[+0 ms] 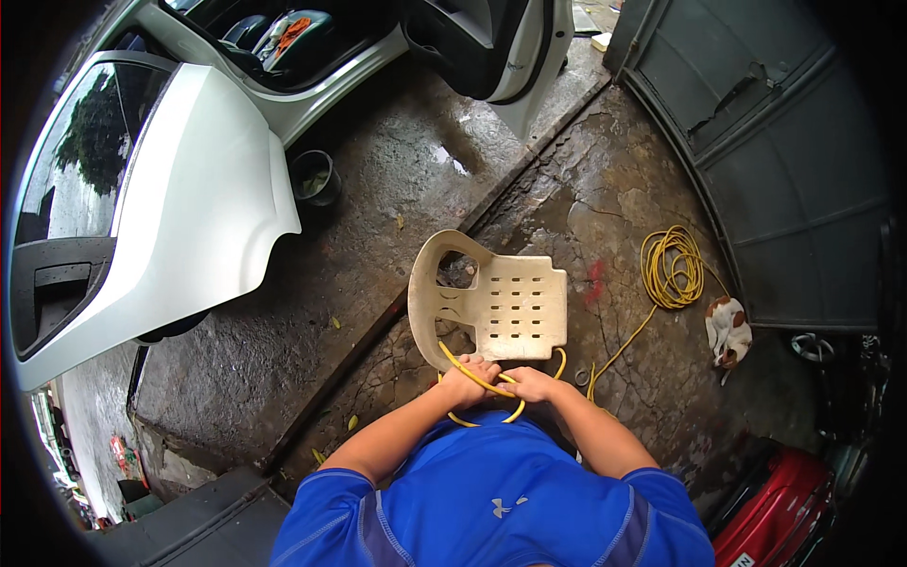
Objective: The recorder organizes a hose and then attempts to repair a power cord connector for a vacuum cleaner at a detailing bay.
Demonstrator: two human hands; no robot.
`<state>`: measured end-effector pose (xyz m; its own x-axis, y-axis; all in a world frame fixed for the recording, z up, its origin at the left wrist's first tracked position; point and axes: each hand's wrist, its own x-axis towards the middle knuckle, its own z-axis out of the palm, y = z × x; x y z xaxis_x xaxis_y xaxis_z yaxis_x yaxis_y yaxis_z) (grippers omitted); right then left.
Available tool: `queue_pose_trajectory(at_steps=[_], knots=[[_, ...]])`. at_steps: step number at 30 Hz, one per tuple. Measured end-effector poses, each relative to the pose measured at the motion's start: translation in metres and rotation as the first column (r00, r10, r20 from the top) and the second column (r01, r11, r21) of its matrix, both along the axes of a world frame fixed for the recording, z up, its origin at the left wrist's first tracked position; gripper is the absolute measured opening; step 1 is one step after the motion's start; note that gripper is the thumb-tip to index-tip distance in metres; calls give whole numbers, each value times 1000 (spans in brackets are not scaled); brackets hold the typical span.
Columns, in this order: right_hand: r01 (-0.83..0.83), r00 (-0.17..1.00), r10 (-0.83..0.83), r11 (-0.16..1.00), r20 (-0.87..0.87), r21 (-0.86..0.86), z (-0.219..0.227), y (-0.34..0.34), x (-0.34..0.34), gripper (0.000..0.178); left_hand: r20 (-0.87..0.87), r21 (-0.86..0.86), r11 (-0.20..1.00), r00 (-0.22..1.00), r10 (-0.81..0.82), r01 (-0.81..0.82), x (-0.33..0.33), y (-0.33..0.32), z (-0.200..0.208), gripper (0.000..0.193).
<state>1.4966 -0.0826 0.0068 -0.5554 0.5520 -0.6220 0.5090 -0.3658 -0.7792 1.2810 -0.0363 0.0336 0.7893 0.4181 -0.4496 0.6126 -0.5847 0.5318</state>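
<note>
My left hand (pixel 465 382) and my right hand (pixel 529 385) are close together in front of my body, fingers curled around a thin yellow hose (pixel 455 358). The hose makes loose loops about both hands; parts of the fingers are hidden. Just beyond them stands a cream plastic chair (pixel 522 268) with slots in its seat, and one loop passes by its edge. More yellow hose lies in a coil (pixel 673 300) on the floor to the right, with a stretch running back toward me.
A white car (pixel 198 180) with open doors stands at the left, a dark bucket (pixel 316 180) beside it. A brown and white animal (pixel 727 331) lies near the grey metal gate (pixel 784 180). A red vehicle (pixel 779 510) is at the lower right. The concrete floor (pixel 378 255) looks wet.
</note>
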Motion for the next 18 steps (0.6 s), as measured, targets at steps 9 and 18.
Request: queue_pose_trajectory(at_steps=[9,18], knots=[[120,950,-151,985,274,126,9,-9,64,69,-453,-91,979,884,120,-180,-79,44,39,46],[148,821,-223,972,525,181,-4,3,53,68,-380,320,947,919,102,27,-168,115,53,39]])
